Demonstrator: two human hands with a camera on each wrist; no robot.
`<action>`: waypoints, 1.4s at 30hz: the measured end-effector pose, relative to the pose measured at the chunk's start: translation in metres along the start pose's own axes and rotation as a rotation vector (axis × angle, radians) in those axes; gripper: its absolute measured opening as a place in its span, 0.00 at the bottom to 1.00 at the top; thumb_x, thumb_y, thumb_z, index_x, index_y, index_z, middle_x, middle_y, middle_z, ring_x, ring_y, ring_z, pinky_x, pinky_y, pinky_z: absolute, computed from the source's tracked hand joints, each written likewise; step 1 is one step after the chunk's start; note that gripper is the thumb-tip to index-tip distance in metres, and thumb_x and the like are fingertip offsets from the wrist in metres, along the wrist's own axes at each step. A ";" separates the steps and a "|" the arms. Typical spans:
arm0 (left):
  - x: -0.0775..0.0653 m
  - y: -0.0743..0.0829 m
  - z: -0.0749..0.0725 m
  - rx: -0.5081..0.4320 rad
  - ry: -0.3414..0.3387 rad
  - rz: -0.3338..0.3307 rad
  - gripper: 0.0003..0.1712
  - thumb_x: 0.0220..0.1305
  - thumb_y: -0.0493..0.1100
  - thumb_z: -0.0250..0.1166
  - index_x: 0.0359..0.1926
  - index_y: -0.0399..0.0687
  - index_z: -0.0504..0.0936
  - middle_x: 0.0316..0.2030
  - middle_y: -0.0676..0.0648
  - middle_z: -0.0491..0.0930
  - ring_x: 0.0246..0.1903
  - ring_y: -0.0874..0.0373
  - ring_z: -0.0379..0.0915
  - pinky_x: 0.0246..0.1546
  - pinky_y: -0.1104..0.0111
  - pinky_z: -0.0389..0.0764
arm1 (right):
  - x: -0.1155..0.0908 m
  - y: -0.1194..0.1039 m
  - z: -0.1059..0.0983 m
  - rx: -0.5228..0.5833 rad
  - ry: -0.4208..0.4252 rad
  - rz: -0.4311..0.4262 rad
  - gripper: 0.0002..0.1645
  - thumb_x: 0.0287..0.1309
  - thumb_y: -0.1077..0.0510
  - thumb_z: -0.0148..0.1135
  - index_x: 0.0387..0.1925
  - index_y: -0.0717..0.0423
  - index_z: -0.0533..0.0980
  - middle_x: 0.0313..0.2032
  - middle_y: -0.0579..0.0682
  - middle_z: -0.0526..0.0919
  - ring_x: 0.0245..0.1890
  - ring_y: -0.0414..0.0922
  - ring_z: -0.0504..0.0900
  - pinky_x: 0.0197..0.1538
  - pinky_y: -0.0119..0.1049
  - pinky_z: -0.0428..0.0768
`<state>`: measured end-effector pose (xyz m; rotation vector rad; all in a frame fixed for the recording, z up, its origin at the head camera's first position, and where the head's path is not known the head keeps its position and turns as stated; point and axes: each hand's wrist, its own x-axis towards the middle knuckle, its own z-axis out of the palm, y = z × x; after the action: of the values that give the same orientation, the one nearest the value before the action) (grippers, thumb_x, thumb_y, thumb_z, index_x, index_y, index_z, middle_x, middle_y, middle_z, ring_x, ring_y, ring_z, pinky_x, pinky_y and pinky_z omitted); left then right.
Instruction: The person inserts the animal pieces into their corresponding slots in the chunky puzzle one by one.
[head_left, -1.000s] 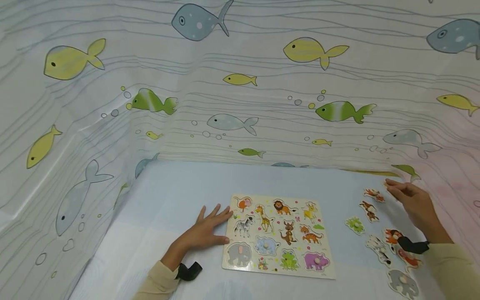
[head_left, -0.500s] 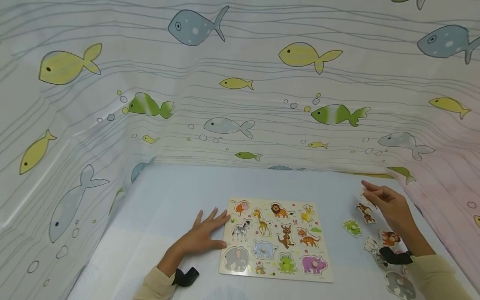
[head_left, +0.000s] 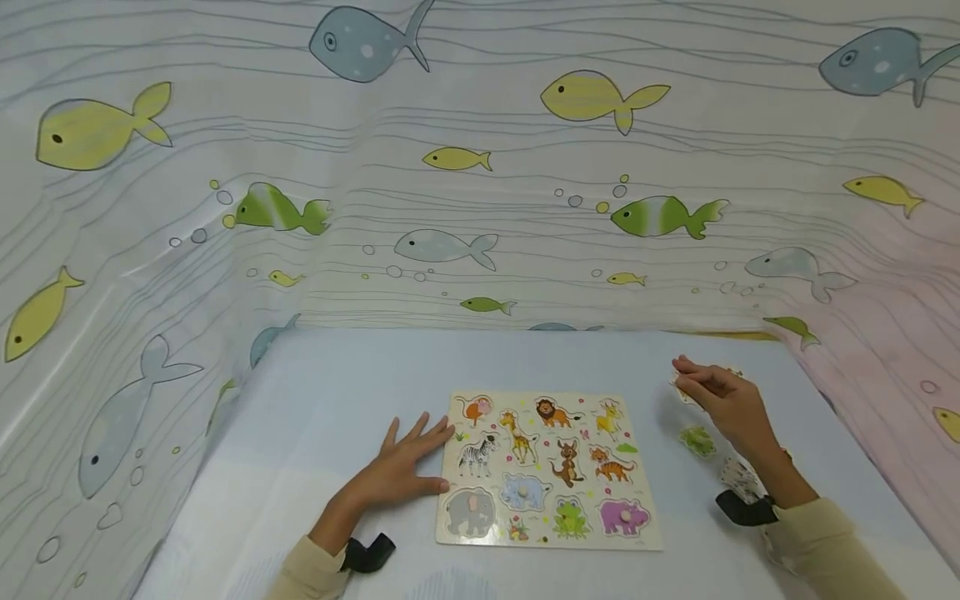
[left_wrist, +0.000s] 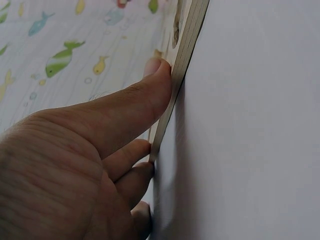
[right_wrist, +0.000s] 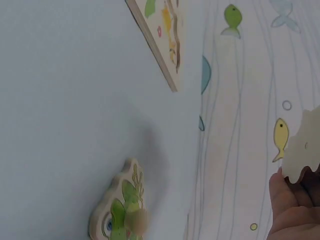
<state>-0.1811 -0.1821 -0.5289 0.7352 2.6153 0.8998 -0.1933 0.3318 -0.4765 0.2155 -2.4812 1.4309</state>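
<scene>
A wooden animal puzzle board (head_left: 592, 540) lies on the table. My left hand (head_left: 397, 471) has its fingers spread along the board's left side; in the left wrist view the thumb (left_wrist: 162, 90) and fingertips touch the wooden edge. Right of the board, my right hand (head_left: 731, 408) pinches a wooden puzzle piece (right_wrist: 302, 145) above the table. Its pale back faces the right wrist camera, so its picture is hard to make out. Purple hippo (head_left: 624, 517) and blue rhino (head_left: 522, 492) pieces, each with a knob, sit in the board.
A green frog piece (head_left: 697, 442) lies below the right hand. The zebra piece (head_left: 738, 477) is partly covered by the wrist mount, and other loose pieces are mostly hidden by the right arm. A fish-patterned sheet (head_left: 442, 200) rises behind the table.
My right hand has moved left from the far right side, over the loose pieces towards the board, carrying the puzzle piece. The left hand stays at the board's edge. The head view has shifted slightly.
</scene>
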 end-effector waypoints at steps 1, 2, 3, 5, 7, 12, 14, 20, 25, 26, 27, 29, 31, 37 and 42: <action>0.000 0.000 0.000 0.004 0.000 -0.001 0.50 0.55 0.57 0.73 0.76 0.54 0.62 0.77 0.49 0.54 0.79 0.40 0.37 0.73 0.38 0.20 | -0.001 -0.001 0.003 -0.010 0.002 -0.010 0.11 0.65 0.60 0.64 0.44 0.63 0.83 0.59 0.53 0.83 0.59 0.22 0.76 0.49 0.16 0.80; 0.000 -0.001 0.001 0.006 -0.001 -0.003 0.50 0.55 0.57 0.73 0.76 0.54 0.62 0.77 0.49 0.54 0.79 0.40 0.37 0.73 0.38 0.20 | -0.002 -0.002 0.007 -0.014 0.004 -0.020 0.10 0.64 0.60 0.65 0.44 0.63 0.83 0.59 0.55 0.82 0.59 0.22 0.75 0.49 0.16 0.79; 0.000 -0.001 0.001 0.006 -0.002 -0.004 0.50 0.55 0.57 0.73 0.76 0.54 0.62 0.77 0.49 0.54 0.79 0.40 0.37 0.73 0.38 0.20 | -0.002 -0.003 0.011 -0.015 0.008 -0.025 0.10 0.64 0.60 0.65 0.43 0.62 0.83 0.59 0.57 0.82 0.59 0.22 0.75 0.49 0.15 0.79; 0.000 -0.001 0.001 0.008 -0.005 -0.008 0.50 0.56 0.57 0.73 0.76 0.54 0.62 0.77 0.50 0.54 0.79 0.41 0.36 0.73 0.38 0.20 | -0.004 -0.004 0.018 -0.022 0.011 -0.037 0.09 0.63 0.61 0.66 0.43 0.62 0.83 0.59 0.61 0.81 0.59 0.21 0.75 0.49 0.15 0.79; 0.001 -0.002 0.000 0.007 -0.007 -0.011 0.50 0.56 0.57 0.73 0.76 0.54 0.62 0.77 0.50 0.53 0.79 0.41 0.36 0.73 0.39 0.20 | -0.005 -0.006 0.025 -0.033 0.016 -0.041 0.09 0.62 0.60 0.67 0.42 0.61 0.83 0.59 0.61 0.81 0.59 0.20 0.74 0.49 0.14 0.78; 0.002 -0.001 0.000 -0.003 -0.007 -0.016 0.50 0.55 0.57 0.73 0.75 0.54 0.62 0.77 0.50 0.54 0.79 0.41 0.36 0.74 0.39 0.20 | -0.006 -0.004 0.040 -0.062 0.036 -0.066 0.07 0.61 0.60 0.69 0.39 0.58 0.84 0.57 0.60 0.83 0.58 0.20 0.75 0.48 0.14 0.79; 0.002 -0.001 0.000 -0.004 -0.004 -0.014 0.50 0.55 0.57 0.73 0.75 0.54 0.62 0.77 0.49 0.54 0.79 0.41 0.36 0.74 0.38 0.21 | -0.006 -0.003 0.045 -0.093 0.046 -0.083 0.06 0.60 0.58 0.69 0.38 0.55 0.84 0.56 0.58 0.84 0.57 0.19 0.75 0.44 0.13 0.79; 0.002 -0.001 0.000 0.008 -0.004 -0.018 0.50 0.55 0.57 0.73 0.76 0.55 0.62 0.77 0.50 0.54 0.79 0.41 0.36 0.74 0.39 0.21 | -0.004 -0.003 0.059 -0.117 0.052 -0.163 0.04 0.58 0.61 0.70 0.36 0.55 0.85 0.54 0.58 0.85 0.59 0.25 0.77 0.49 0.12 0.77; 0.002 0.001 0.000 -0.015 0.005 0.003 0.50 0.55 0.55 0.74 0.75 0.52 0.63 0.77 0.48 0.55 0.79 0.39 0.37 0.73 0.37 0.20 | -0.004 -0.004 0.070 -0.112 0.040 -0.187 0.06 0.54 0.68 0.70 0.34 0.57 0.83 0.53 0.60 0.85 0.60 0.48 0.81 0.54 0.12 0.74; 0.002 0.001 -0.001 -0.019 0.005 0.003 0.50 0.55 0.55 0.74 0.75 0.52 0.63 0.77 0.48 0.55 0.79 0.39 0.37 0.73 0.37 0.20 | -0.004 -0.005 0.072 -0.114 0.035 -0.194 0.06 0.54 0.69 0.70 0.33 0.59 0.83 0.53 0.61 0.85 0.60 0.53 0.81 0.54 0.12 0.74; 0.002 0.002 -0.001 -0.021 0.005 0.003 0.50 0.55 0.55 0.74 0.75 0.52 0.63 0.77 0.48 0.55 0.79 0.39 0.36 0.73 0.37 0.20 | -0.004 -0.006 0.073 -0.114 0.031 -0.201 0.06 0.54 0.70 0.70 0.33 0.60 0.83 0.53 0.63 0.85 0.59 0.57 0.80 0.55 0.13 0.74; 0.002 0.001 -0.001 -0.020 0.005 0.003 0.50 0.55 0.56 0.74 0.75 0.52 0.63 0.77 0.48 0.55 0.79 0.39 0.36 0.73 0.38 0.20 | -0.004 -0.007 0.077 -0.115 0.031 -0.212 0.06 0.53 0.72 0.69 0.33 0.62 0.82 0.52 0.64 0.85 0.58 0.62 0.79 0.55 0.13 0.74; 0.002 0.001 -0.001 -0.020 0.006 0.003 0.50 0.55 0.56 0.73 0.75 0.53 0.62 0.77 0.48 0.54 0.79 0.40 0.36 0.73 0.38 0.20 | -0.003 -0.007 0.079 -0.113 0.033 -0.221 0.06 0.53 0.73 0.69 0.33 0.63 0.82 0.52 0.65 0.85 0.58 0.64 0.79 0.55 0.14 0.74; 0.003 0.000 -0.001 -0.025 0.010 0.003 0.50 0.55 0.57 0.73 0.75 0.53 0.63 0.77 0.48 0.54 0.79 0.39 0.36 0.73 0.38 0.19 | -0.002 0.001 0.083 -0.087 -0.007 -0.199 0.06 0.55 0.67 0.70 0.34 0.55 0.83 0.54 0.59 0.85 0.61 0.55 0.79 0.55 0.13 0.74; 0.002 -0.001 0.001 -0.027 0.000 0.001 0.50 0.55 0.58 0.73 0.75 0.54 0.62 0.77 0.49 0.54 0.79 0.40 0.35 0.73 0.39 0.18 | -0.008 0.010 0.088 -0.019 -0.061 -0.186 0.05 0.57 0.64 0.70 0.36 0.56 0.83 0.54 0.60 0.85 0.62 0.50 0.79 0.54 0.16 0.77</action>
<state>-0.1824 -0.1815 -0.5309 0.7289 2.5978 0.9339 -0.2022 0.2608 -0.5290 0.4795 -2.4470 1.3429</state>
